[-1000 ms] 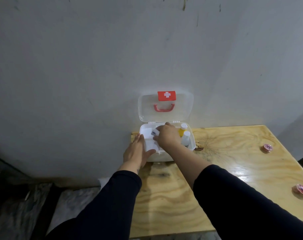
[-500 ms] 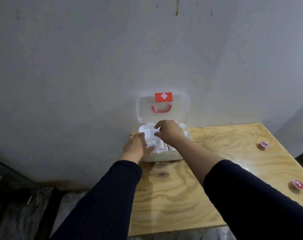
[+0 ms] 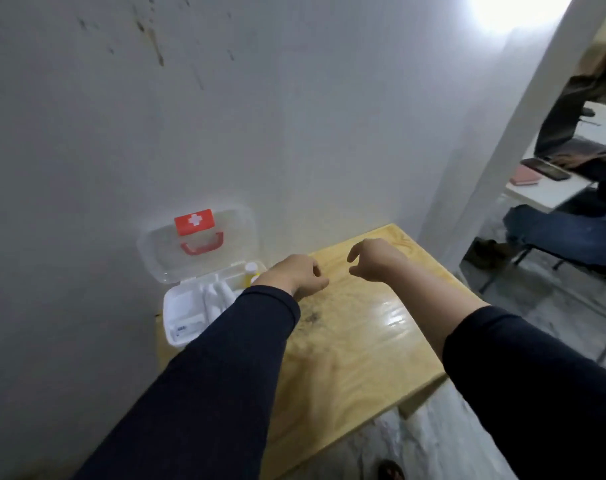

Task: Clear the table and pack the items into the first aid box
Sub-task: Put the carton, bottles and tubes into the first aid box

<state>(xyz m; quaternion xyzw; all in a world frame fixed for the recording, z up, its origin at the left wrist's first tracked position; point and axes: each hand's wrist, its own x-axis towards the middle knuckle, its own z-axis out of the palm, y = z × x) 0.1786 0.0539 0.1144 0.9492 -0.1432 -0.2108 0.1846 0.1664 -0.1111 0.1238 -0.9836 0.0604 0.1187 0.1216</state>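
Seemingly most was packed: the first aid box [image 3: 190,317] stood open at nine o'clock on the desk [image 3: 364,341], a bottle [image 3: 250,271] inside. Left hand [image 3: 294,275] and right hand [image 3: 374,259] were held loosely curled, nothing visibly gripped.

Both arms reach forward, left hand [image 3: 296,274] loosely curled, right hand [image 3: 376,259] half-curled, neither grip holding anything.

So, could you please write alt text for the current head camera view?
Both of a person's bare hands, left hand and right hand, hover loosely curled and empty over a wooden table. An open first aid box sits against the wall at its left corner.
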